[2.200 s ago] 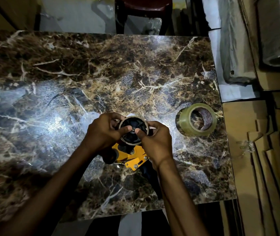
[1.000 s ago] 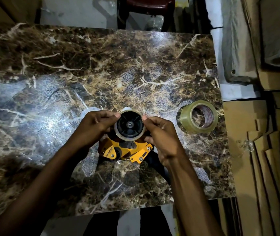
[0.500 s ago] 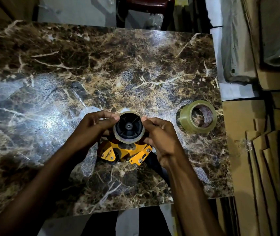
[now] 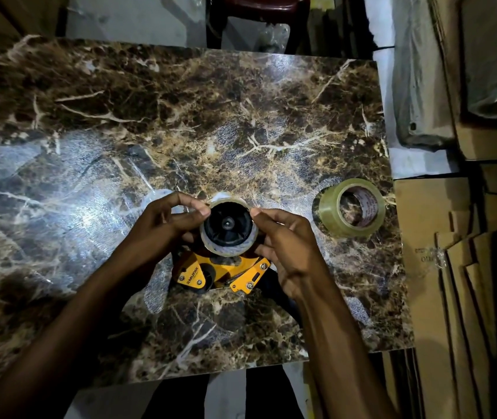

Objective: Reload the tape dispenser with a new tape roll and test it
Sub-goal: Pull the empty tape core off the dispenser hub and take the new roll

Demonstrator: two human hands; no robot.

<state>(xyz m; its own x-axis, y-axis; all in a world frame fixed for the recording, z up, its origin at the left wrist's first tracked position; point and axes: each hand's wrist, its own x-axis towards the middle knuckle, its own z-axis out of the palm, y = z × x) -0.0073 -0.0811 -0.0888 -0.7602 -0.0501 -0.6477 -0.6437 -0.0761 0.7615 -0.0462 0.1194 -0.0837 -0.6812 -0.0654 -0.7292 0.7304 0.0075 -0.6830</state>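
Observation:
A yellow tape dispenser (image 4: 220, 272) lies on its side on the marble table (image 4: 180, 122), its black handle running off toward me under my right wrist. A thin, nearly used-up tape core (image 4: 228, 252) sits around its black wheel (image 4: 227, 225). My left hand (image 4: 165, 228) pinches the core's upper left rim. On the upper right rim, my right hand (image 4: 286, 240) pinches it with thumb and forefinger. A full roll of clear tape (image 4: 350, 207) lies flat on the table to the right, apart from both hands.
Flattened cardboard boxes (image 4: 467, 282) are stacked along the table's right side. A dark red plastic chair (image 4: 259, 16) stands beyond the far edge. The table's near edge runs just below my forearms.
My hands have shifted from the wheel's front to the core's upper rim, and the dispenser now lies flatter, with its yellow side plate in view. The full roll has stayed put.

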